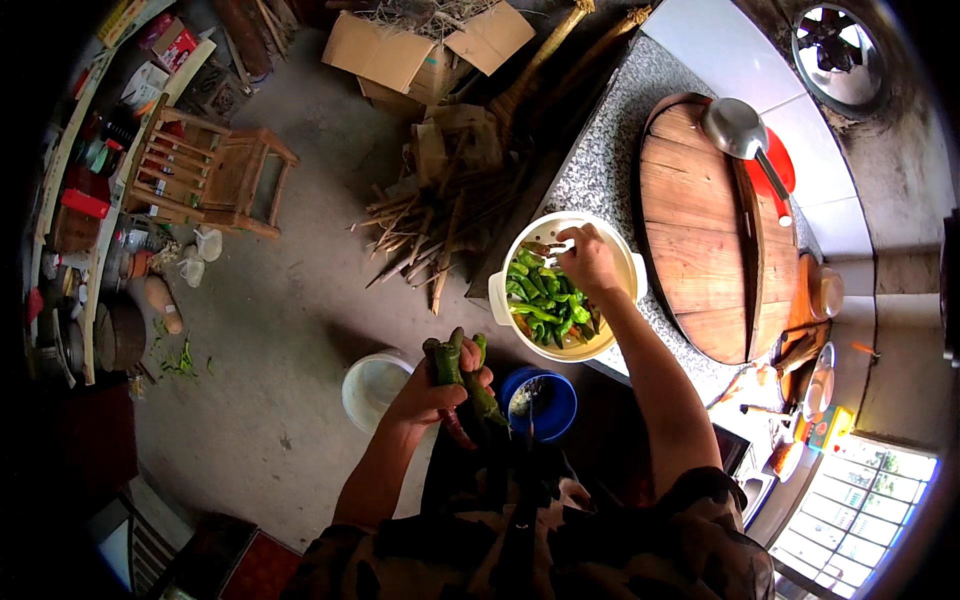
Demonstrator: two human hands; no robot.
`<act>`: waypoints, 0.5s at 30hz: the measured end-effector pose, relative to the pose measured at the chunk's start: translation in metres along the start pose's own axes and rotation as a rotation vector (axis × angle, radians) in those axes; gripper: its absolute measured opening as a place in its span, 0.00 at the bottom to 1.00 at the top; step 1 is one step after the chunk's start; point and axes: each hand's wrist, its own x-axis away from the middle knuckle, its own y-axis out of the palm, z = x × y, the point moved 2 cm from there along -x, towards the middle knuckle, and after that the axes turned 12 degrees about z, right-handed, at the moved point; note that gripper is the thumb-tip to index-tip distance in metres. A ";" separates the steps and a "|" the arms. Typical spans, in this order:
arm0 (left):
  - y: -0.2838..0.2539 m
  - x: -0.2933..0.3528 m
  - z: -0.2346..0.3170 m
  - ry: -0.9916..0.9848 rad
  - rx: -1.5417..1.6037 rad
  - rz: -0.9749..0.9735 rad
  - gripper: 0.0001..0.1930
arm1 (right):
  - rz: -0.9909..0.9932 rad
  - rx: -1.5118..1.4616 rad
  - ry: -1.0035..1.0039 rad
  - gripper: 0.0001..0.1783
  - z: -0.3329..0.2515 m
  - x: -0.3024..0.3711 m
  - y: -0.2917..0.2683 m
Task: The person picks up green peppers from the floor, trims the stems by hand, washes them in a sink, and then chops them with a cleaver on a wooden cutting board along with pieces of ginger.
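Note:
My left hand is wrapped round several long peppers, mostly green with one dark red pepper hanging below. My right hand reaches over a cream colander with side handles, its fingers bent and drawn together. What lies between those fingertips is hidden. Inside the colander is a heap of green peppers, with a few brownish ones at its edge. It stands at the corner of a speckled stone counter. Below it is a blue bucket with pale scraps inside.
A white bucket stands on the floor beside the blue one. A round wooden lid covers much of the counter, with a metal ladle on it. Sticks and a cardboard box lie beyond. A wooden chair stands left.

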 end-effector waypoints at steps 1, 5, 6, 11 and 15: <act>0.002 -0.001 0.000 0.006 -0.022 0.005 0.21 | -0.048 -0.003 -0.023 0.12 -0.002 0.001 0.007; 0.016 -0.001 0.003 0.011 -0.063 0.024 0.21 | -0.075 0.103 -0.037 0.09 -0.019 0.005 0.026; 0.016 -0.001 0.003 0.000 -0.083 0.015 0.21 | -0.095 0.084 -0.011 0.09 -0.016 0.004 0.025; 0.012 -0.001 -0.005 -0.080 -0.050 -0.053 0.21 | 0.000 -0.168 0.083 0.09 -0.001 0.009 -0.023; 0.017 -0.006 -0.015 -0.089 -0.052 -0.045 0.22 | -0.056 -0.096 0.041 0.09 0.005 0.028 -0.062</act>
